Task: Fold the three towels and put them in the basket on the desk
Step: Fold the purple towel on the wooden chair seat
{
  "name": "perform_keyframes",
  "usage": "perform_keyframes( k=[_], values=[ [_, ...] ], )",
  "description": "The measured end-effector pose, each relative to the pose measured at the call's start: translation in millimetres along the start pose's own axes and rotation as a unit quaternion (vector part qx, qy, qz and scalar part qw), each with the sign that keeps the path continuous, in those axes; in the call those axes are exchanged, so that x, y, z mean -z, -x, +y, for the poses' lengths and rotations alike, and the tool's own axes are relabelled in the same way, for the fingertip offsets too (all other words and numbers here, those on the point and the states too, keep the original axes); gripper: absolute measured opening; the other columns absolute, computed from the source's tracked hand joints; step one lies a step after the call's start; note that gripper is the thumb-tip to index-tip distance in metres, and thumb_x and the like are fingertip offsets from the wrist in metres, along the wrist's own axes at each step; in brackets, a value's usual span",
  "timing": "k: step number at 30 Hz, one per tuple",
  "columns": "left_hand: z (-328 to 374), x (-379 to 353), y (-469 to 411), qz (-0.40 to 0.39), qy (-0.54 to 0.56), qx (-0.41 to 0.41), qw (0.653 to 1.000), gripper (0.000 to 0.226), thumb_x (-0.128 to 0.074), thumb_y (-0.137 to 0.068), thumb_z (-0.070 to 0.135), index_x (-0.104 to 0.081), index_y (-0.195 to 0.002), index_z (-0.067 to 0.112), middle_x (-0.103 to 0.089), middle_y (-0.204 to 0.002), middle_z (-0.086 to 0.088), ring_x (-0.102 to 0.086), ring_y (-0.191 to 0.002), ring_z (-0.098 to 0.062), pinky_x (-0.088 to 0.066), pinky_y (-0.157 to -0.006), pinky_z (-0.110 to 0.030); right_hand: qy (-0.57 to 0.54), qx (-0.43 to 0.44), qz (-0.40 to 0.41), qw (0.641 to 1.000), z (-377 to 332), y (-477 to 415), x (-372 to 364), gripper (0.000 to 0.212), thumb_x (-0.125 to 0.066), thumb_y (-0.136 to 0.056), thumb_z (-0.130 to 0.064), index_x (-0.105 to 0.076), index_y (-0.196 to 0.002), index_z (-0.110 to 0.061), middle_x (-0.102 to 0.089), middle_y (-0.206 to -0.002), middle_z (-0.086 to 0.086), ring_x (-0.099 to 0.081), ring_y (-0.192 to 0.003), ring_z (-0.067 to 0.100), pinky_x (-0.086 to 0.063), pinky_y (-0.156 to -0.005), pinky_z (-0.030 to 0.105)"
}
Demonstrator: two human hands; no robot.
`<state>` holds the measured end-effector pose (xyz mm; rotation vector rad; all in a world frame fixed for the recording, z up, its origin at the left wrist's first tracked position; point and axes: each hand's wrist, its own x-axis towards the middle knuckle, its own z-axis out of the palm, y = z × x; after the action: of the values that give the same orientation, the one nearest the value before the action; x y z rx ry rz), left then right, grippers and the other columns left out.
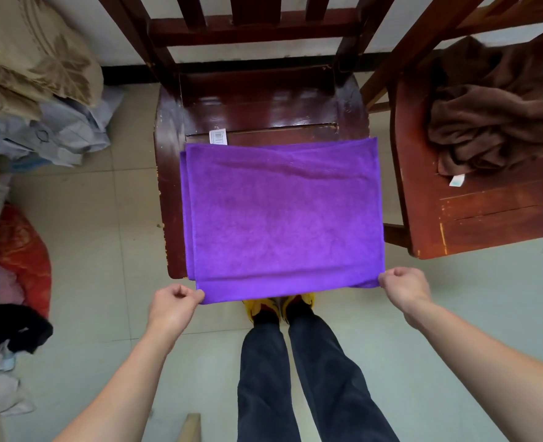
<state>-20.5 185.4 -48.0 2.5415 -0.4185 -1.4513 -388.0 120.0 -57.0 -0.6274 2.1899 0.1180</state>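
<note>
While the purple towel (283, 215) lies doubled over on the dark chair (264, 103) seat, I see the left hand (173, 306) pinching its near left corner and the right hand (404, 287) pinching the near right. A brown towel (493, 122) sits crumpled on the neighbouring chair (487, 218).

Purple towel (283, 215): matt, soft-napped cloth; chair seat (264, 106): dark, glossy lacquered wood, chipped at its edges; brown towel (493, 122): fuzzy crumpled cloth; floor tiles (104, 250): smooth, faintly shiny.
</note>
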Motion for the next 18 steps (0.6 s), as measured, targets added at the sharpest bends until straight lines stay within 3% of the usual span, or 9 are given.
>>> perform_keyframes(
  k=[3,8,12,15,18],
  values=[
    [24.4,7.6,-16.8,0.063,-0.037,-0.01,0.997,0.019,-0.069,-0.065,0.029,-0.061,-0.065,0.012,-0.065,-0.062,-0.005,-0.058,-0.062,-0.029,-0.051,-0.07,-0.035,0.072,0.08,0.062,0.992,-31.8,-4.9,7.4,0.012,-0.063,-0.084,-0.023,-0.063,-0.074,-0.017,-0.068,-0.084,0.006,-0.063,-0.084,0.031,-0.049,-0.077,0.034],
    [99.5,13.6,-44.0,0.085,-0.015,-0.15,0.985,0.016,-0.068,-0.071,0.035,-0.061,-0.068,0.021,-0.069,-0.067,-0.005,-0.069,-0.07,-0.029,-0.057,-0.078,-0.046,0.001,0.237,0.123,0.964,-133.4,-16.8,18.7,0.006,-0.064,-0.083,-0.022,-0.067,-0.086,-0.025,-0.071,-0.092,0.001,-0.065,-0.093,0.025,-0.046,-0.082,0.031],
    [167.8,6.2,-81.2,0.097,0.04,-0.162,0.981,0.043,-0.075,-0.056,0.057,-0.063,-0.078,0.022,-0.07,-0.083,-0.008,-0.07,-0.084,-0.032,-0.057,-0.08,-0.05,0.012,0.269,0.112,0.957,-190.2,-35.5,20.3,0.028,-0.074,-0.082,-0.033,-0.066,-0.108,-0.024,-0.069,-0.103,-0.003,-0.064,-0.096,0.019,-0.05,-0.082,0.031],
    [201.3,0.9,-83.4,0.117,0.01,-0.183,0.976,0.04,-0.082,-0.067,0.039,-0.069,-0.097,0.017,-0.069,-0.093,-0.004,-0.066,-0.09,-0.024,-0.054,-0.085,-0.035,0.067,0.26,0.118,0.956,-203.1,-43.9,22.1,0.031,-0.076,-0.081,-0.036,-0.066,-0.109,-0.027,-0.069,-0.102,-0.002,-0.064,-0.099,0.023,-0.052,-0.085,0.036],
    [212.5,0.4,-86.5,0.115,-0.039,-0.194,0.973,0.018,-0.079,-0.072,0.023,-0.071,-0.088,0.019,-0.065,-0.082,-0.003,-0.065,-0.088,-0.025,-0.051,-0.08,-0.03,0.105,0.282,0.125,0.945,-202.3,-44.4,26.3,0.015,-0.074,-0.083,-0.035,-0.067,-0.093,-0.028,-0.067,-0.091,-0.004,-0.064,-0.095,0.024,-0.047,-0.075,0.032]
  ],
)
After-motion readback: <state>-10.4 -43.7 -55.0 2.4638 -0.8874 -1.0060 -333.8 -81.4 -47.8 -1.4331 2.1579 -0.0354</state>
